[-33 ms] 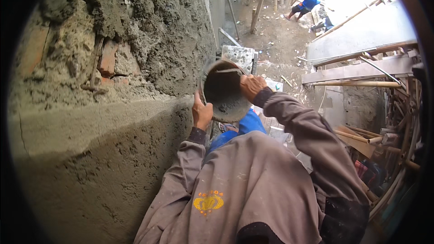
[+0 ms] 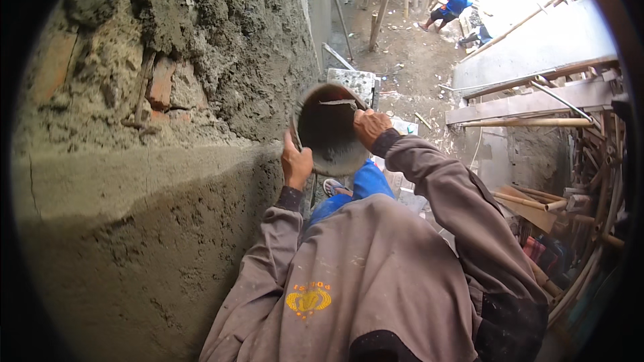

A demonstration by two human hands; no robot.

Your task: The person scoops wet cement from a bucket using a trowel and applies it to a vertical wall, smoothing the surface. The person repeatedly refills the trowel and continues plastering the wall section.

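Note:
A round mortar-smeared bucket [image 2: 335, 161] is held up in front of me with its mouth facing me, its inside mostly in dark shadow. My left hand [image 2: 295, 162] is closed on its left rim, thumb toward the opening. At the right side of the mouth, my right hand [image 2: 372, 127] is closed round what looks like a trowel [image 2: 337, 102], of which a thin pale edge shows across the upper opening. Its handle is hidden in the fist. Close on the left rises a wall [image 2: 261, 74] with rough wet mortar.
Exposed brick [image 2: 160, 84] shows in the wall above a smoother ledge [image 2: 134, 181]. A splattered board [image 2: 352, 80] lies beyond the bucket. Poles and planks [image 2: 537, 123] stand at right. Far off, a person in blue [image 2: 453, 7] is on the ground below.
The bucket and both hands have shifted slightly left and up. The bucket's lower inside is more blurred, and more of my sandalled foot shows beneath it.

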